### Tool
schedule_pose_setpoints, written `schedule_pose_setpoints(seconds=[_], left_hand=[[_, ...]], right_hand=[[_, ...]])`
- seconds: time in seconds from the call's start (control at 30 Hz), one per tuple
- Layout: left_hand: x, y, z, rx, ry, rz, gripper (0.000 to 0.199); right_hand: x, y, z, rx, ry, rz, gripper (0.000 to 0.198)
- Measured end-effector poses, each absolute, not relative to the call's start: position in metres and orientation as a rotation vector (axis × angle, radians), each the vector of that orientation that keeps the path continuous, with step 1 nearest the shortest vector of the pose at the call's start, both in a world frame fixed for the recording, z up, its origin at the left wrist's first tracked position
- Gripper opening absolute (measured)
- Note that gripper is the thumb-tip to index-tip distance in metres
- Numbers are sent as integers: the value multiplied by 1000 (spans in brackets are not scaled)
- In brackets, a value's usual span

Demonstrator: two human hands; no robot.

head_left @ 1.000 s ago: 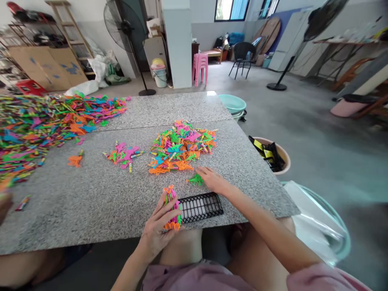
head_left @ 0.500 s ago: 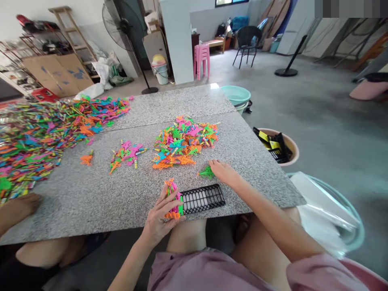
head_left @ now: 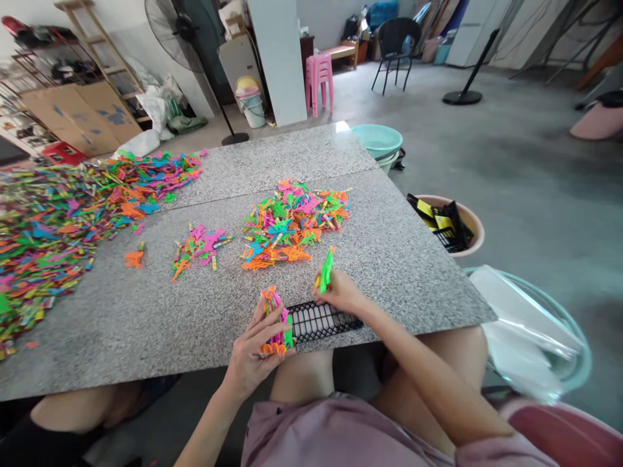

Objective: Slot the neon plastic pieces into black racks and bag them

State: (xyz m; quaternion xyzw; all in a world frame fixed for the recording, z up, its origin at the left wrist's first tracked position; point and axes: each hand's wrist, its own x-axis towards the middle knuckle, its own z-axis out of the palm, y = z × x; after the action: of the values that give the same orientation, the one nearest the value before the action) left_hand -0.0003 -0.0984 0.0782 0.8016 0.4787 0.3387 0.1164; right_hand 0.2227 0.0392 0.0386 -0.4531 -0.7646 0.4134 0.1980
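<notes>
My left hand point(head_left: 257, 340) is wrapped round a row of colourful plastic toys point(head_left: 277, 324), pink, green and orange, standing at the left end of a black plastic basket point(head_left: 316, 322). White slots show through the bare right part of this basket. Between the fingers of my right hand point(head_left: 343, 292) a green plastic toy point(head_left: 327, 269) with an orange tip is held upright, just above the basket's far edge. Behind it lies a heap of mixed plastic toys point(head_left: 292, 224). A smaller cluster of toys point(head_left: 202, 246) is further left.
A large mound of toys point(head_left: 63, 227) covers the left of the speckled stone table point(head_left: 403, 259). Beside the table's right edge stand a tub with black baskets point(head_left: 450, 224), a teal basin point(head_left: 377, 139) and clear plastic bags point(head_left: 525, 324). Another person's leg point(head_left: 80, 415) shows at lower left.
My right hand has picked the green toy off the table and brought it left and nearer, over the basket. My left hand stays put. The other person's hand has left the table at left.
</notes>
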Motion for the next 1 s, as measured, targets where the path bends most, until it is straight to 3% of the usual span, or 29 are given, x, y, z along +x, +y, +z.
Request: schedule_pose_setpoints(seconds=[0.1, 0.53, 0.8, 0.9, 1.0], left_hand=[[1, -99, 80, 2335, 1400, 975, 27], [5, -100, 77, 2479, 1380, 1020, 25], [1, -95, 77, 2568, 1403, 902, 27], [0, -96, 75, 2565, 1391, 919, 28], [0, -96, 71, 2550, 1386, 951, 27]], right_hand=[[185, 11, 26, -1091, -2047, 1260, 16], [160, 11, 38, -976, -2606, 789, 13], [160, 39, 44, -932, -2638, 843, 19], [167, 68, 44, -1191, -2455, 597, 38], [172, 87, 43, -1349, -2468, 359, 35]])
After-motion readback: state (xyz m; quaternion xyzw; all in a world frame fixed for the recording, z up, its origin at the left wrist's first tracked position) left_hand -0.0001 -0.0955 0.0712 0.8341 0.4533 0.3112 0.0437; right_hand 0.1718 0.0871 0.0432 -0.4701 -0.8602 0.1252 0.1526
